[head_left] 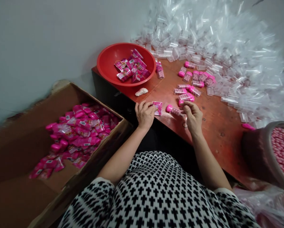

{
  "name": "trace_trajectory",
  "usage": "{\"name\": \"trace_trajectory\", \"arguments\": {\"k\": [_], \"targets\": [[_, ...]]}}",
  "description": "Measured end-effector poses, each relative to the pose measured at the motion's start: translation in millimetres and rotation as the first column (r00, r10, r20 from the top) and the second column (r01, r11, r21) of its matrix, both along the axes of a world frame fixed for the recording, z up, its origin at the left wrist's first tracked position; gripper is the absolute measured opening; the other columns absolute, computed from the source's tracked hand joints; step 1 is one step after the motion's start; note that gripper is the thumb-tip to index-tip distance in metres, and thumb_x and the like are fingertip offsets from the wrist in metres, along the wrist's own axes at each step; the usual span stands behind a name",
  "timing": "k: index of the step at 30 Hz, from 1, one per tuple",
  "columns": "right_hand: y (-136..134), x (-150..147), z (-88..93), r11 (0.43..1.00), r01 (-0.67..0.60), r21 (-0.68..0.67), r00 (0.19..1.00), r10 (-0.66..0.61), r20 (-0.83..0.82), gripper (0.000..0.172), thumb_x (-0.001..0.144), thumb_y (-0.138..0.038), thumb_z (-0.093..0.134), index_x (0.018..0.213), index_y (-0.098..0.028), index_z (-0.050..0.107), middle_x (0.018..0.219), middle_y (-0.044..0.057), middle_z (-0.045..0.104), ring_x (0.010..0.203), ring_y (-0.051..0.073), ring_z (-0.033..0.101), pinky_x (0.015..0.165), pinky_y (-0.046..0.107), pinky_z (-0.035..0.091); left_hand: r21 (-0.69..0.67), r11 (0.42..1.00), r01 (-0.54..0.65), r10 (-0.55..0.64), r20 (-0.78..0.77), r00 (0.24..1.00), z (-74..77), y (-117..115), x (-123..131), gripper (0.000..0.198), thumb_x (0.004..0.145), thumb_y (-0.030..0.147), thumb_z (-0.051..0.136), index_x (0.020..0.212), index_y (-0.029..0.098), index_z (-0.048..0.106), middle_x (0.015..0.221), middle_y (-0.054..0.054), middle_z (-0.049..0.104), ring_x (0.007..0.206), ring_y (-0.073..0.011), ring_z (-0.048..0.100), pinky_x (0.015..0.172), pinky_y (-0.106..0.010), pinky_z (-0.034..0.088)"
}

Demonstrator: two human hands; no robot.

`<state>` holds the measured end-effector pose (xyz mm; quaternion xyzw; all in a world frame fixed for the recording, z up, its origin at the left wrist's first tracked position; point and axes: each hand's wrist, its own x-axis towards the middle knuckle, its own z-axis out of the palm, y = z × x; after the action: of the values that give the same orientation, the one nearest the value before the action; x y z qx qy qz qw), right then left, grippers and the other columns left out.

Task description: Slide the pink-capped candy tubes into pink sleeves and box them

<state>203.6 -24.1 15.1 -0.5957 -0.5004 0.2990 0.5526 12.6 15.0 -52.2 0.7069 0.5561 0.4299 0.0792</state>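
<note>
Sleeving step, as far as can be judged: on the worktop [217, 129], your left hand [145, 115] has its fingers closed over the near side of a printed pink sleeve [159, 108], which lies at the worktop's front edge; your right hand [193, 118] is just to its right, thumb and fingers bent toward one another at the plain end of a pink-capped tube [174, 110], though you cannot tell here whether they grip it or only hover beside it. The tube lies between your two hands, its cap toward the sleeve. Beyond it, more filled tubes [203, 77] border a heap of clear empty tubes [215, 44]; a red basin [110, 58] holds printed packets [137, 65], and a cardboard box [18, 139] to your left holds wrapped tubes [85, 129]. From this position, the move seems to call for you to spread the sleeve's mouth, keep it steady with the left hand, and align the tube lengthwise before feeding it in
</note>
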Motion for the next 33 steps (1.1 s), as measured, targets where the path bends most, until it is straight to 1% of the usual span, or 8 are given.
{"name": "trace_trajectory", "arguments": {"k": [5, 9, 12, 16, 21, 24, 28, 33], "targets": [[-11, -7, 1.1, 0.999, -0.019, -0.029, 0.999, 0.020, 0.028, 0.019, 0.085, -0.036, 0.056, 0.092, -0.021, 0.066, 0.085, 0.002, 0.068, 0.070, 0.013, 0.062, 0.069, 0.030, 0.050, -0.001, 1.000, -0.005, 0.005, -0.029, 1.000, 6.5, 11, -13, 0.022, 0.086, 0.039, 0.056, 0.095, 0.027, 0.071, 0.106, -0.006, 0.067, 0.106, -0.0256, 0.054, 0.097, -0.047, 0.035], [-23, -21, -2.8, 0.990, -0.120, -0.075, 0.992, 0.122, 0.030, 0.018, 0.085, -0.035, 0.057, 0.090, -0.021, 0.067, 0.083, 0.002, 0.068, 0.069, 0.013, 0.061, 0.066, 0.029, 0.049, -0.042, 0.987, -0.158, 0.154, -0.090, 0.984, 8.2, 48, -34, 0.039, 0.088, 0.045, 0.050, 0.116, 0.022, 0.064, 0.093, -0.012, 0.066, 0.089, -0.0265, 0.057, 0.081, -0.041, 0.040], [-29, -29, -4.5, 0.981, -0.162, -0.110, 0.987, 0.163, -0.003, 0.018, 0.085, -0.036, 0.057, 0.089, -0.021, 0.068, 0.082, 0.002, 0.068, 0.067, 0.013, 0.060, 0.064, 0.029, 0.049, -0.101, 0.967, -0.236, 0.222, -0.131, 0.966, 3.5, 73, -44, 0.042, 0.088, 0.051, 0.047, 0.104, 0.020, 0.070, 0.087, -0.013, 0.065, 0.086, -0.0289, 0.057, 0.079, -0.042, 0.039], [-32, -33, -3.9, 0.979, -0.168, -0.114, 0.985, 0.163, -0.051, 0.017, 0.085, -0.036, 0.058, 0.089, -0.023, 0.068, 0.079, 0.001, 0.069, 0.066, 0.014, 0.061, 0.063, 0.030, 0.050, -0.103, 0.974, -0.200, 0.190, -0.093, 0.977, -2.1, 84, -45, 0.047, 0.090, 0.053, 0.037, 0.088, 0.020, 0.071, 0.084, -0.013, 0.063, 0.088, -0.0292, 0.055, 0.080, -0.042, 0.037], [-34, -31, -5.8, 0.977, -0.177, -0.121, 0.984, 0.172, -0.050, 0.017, 0.086, -0.036, 0.058, 0.089, -0.023, 0.068, 0.077, 0.001, 0.069, 0.065, 0.014, 0.062, 0.062, 0.030, 0.050, -0.068, 0.982, -0.174, 0.169, -0.085, 0.982, 11.0, 62, -41, 0.044, 0.094, 0.043, 0.032, 0.109, 0.020, 0.066, 0.085, -0.012, 0.062, 0.090, -0.0282, 0.054, 0.082, -0.041, 0.036], [-36, -32, -8.4, 0.975, -0.159, -0.155, 0.987, 0.151, -0.062, 0.019, 0.085, -0.038, 0.059, 0.090, -0.023, 0.069, 0.075, 0.001, 0.068, 0.063, 0.014, 0.062, 0.061, 0.030, 0.051, -0.069, 0.997, -0.047, 0.039, -0.117, 0.992, 22.4, 31, -33, 0.047, 0.091, 0.048, 0.039, 0.124, 0.021, 0.058, 0.097, -0.013, 0.061, 0.096, -0.0284, 0.053, 0.085, -0.042, 0.036], [-39, -37, -8.9, 0.968, -0.164, -0.191, 0.983, 0.143, -0.118, 0.021, 0.082, -0.041, 0.062, 0.090, -0.023, 0.068, 0.069, 0.000, 0.066, 0.060, 0.013, 0.062, 0.058, 0.029, 0.051, -0.065, 0.979, 0.193, -0.202, -0.169, 0.965, 21.6, 2, -18, 0.034, 0.088, 0.043, 0.052, 0.113, 0.024, 0.064, 0.111, -0.009, 0.062, 0.105, -0.0266, 0.052, 0.089, -0.042, 0.038], [-38, -41, -6.9, 0.962, -0.198, -0.186, 0.976, 0.176, -0.129, 0.020, 0.082, -0.041, 0.062, 0.087, -0.022, 0.068, 0.069, -0.001, 0.066, 0.059, 0.012, 0.061, 0.057, 0.027, 0.051, -0.048, 0.990, 0.132, -0.137, -0.114, 0.984, 9.1, 3, -8, 0.018, 0.088, 0.032, 0.054, 0.095, 0.025, 0.069, 0.108, -0.005, 0.066, 0.103, -0.0234, 0.054, 0.089, -0.040, 0.039]]}}
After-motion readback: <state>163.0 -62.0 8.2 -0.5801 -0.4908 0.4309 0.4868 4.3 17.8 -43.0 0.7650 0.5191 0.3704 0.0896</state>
